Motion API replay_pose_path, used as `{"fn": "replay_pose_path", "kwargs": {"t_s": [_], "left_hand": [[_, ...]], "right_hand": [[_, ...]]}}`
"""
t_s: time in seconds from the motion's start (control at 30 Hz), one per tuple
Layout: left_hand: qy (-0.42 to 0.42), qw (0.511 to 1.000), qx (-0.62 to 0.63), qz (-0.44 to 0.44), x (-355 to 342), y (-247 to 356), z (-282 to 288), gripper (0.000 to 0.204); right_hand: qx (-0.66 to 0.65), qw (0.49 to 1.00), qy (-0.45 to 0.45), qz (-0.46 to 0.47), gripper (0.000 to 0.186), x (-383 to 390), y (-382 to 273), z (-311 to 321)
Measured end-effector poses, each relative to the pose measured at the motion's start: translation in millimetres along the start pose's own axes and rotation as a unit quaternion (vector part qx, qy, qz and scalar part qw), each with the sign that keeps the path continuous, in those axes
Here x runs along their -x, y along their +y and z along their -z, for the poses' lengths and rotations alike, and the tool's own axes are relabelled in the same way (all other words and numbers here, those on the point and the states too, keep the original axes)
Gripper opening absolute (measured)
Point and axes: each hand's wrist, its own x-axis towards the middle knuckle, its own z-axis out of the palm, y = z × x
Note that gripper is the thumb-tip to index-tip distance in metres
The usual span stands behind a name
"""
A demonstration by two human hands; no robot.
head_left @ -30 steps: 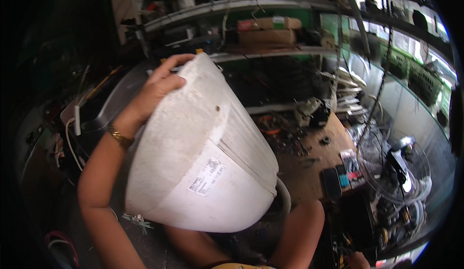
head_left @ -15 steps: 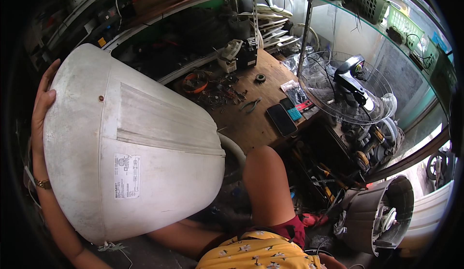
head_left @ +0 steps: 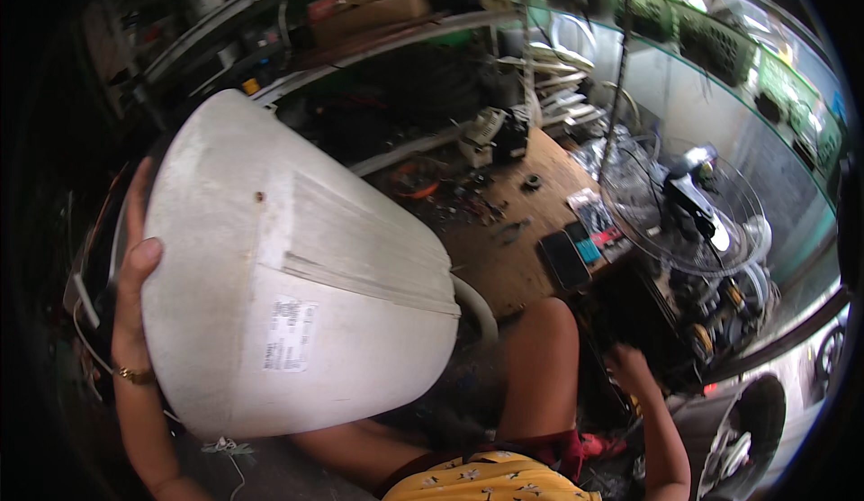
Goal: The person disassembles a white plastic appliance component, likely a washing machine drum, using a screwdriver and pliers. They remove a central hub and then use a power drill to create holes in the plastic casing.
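A large white plastic washing machine casing (head_left: pixel 355 321) lies tilted on its side across my lap. It has a paper label, a rusty screw head and a ribbed grey hose (head_left: pixel 477 307) at its narrow end. My left hand (head_left: pixel 137 267) grips its wide rim, thumb on the outer wall and fingers along the edge. My right hand (head_left: pixel 630 370) is over a dark open tool drawer (head_left: pixel 621 321), beside my bent knee. Its fingers are smeared and partly lost against the dark, so whether they hold a tool cannot be made out.
A low wooden table (head_left: pixel 477 253) carries pliers (head_left: pixel 515 229), a phone (head_left: pixel 564 260), a tape roll (head_left: pixel 533 181) and scattered small parts. To the right stands a fan with a wire guard (head_left: pixel 693 204). A grey tub (head_left: pixel 760 420) sits at lower right. Loaded shelves (head_left: pixel 378 46) run behind.
My right hand has come into view and reached to the tool drawer. The view has shifted, so the scene sits further right and lower. My left hand keeps its hold on the rim.
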Motion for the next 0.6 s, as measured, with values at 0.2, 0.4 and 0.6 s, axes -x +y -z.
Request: {"fn": "replay_pose_path", "kwargs": {"t_s": [0.2,0.4,0.6], "left_hand": [[-0.096,0.993,0.039,0.058,-6,-1,0,0.114],[-0.134,0.990,0.040,0.021,3,-2,2,0.118],[-0.112,0.992,0.035,0.044,17,6,14,0.119]], "right_hand": [[-0.019,0.982,0.181,0.040,0.026,-240,-136,4],[-0.003,0.961,0.186,-0.204,0.035,-364,-90,-84],[-0.041,0.958,0.205,-0.194,0.032,-381,-121,-140]]}}
